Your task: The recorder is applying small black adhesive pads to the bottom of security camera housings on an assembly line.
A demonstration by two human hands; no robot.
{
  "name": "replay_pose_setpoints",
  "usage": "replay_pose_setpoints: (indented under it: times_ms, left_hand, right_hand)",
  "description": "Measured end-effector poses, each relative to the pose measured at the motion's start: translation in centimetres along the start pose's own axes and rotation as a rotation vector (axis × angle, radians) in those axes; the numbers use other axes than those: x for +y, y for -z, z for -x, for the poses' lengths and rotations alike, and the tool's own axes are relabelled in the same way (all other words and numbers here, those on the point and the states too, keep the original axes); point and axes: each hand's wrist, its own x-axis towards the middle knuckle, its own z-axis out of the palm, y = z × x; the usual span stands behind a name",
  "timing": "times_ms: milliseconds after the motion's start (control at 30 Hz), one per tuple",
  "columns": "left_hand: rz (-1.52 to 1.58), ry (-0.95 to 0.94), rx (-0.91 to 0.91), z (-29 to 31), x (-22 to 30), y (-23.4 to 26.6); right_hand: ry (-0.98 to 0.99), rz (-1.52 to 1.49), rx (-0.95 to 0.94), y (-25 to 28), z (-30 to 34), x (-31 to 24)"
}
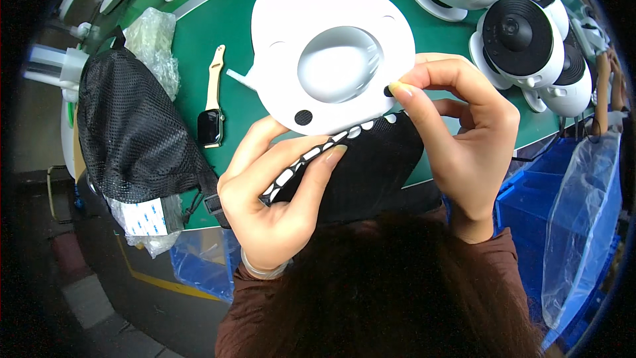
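Note:
A white plastic housing [281, 53] with a large round recess lies bottom up on the green table before me. One black round pad [303, 117] sits on its near left edge. At the near right edge, my right hand [467, 132] pinches another small black pad [388, 91] between thumb and forefinger, against the housing. My left hand [268, 195] is closed on a black sheet of stick-on pads [377, 156], tilted just below the housing. White oval gaps run along the sheet's upper edge. Part of the sheet is hidden behind the left fingers.
A black mesh bag [136, 126] and clear plastic wrap [156, 46] lie to the left, beside a smartwatch [211, 122]. Several white-and-black rounded devices [520, 36] crowd the right back. Blue bins [527, 225] with a clear plastic bag [583, 225] stand at the right.

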Motion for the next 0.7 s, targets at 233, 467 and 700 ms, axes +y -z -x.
replay_pose_setpoints:
  times_ms: [233,467,700]
  left_hand:
    - [0.032,-0.017,0.010,0.0,-0.1,0.1]
    - [0.032,0.083,-0.032,2.3,0.7,2.6]
    - [0.297,0.180,0.228,1.7,1.0,1.2]
  right_hand:
    - [-0.226,-0.322,-0.043,0.6,-0.6,0.1]
    - [0.157,0.214,-0.011,2.0,0.4,-0.2]
    - [0.443,0.186,-0.333,1.5,0.9,-0.9]
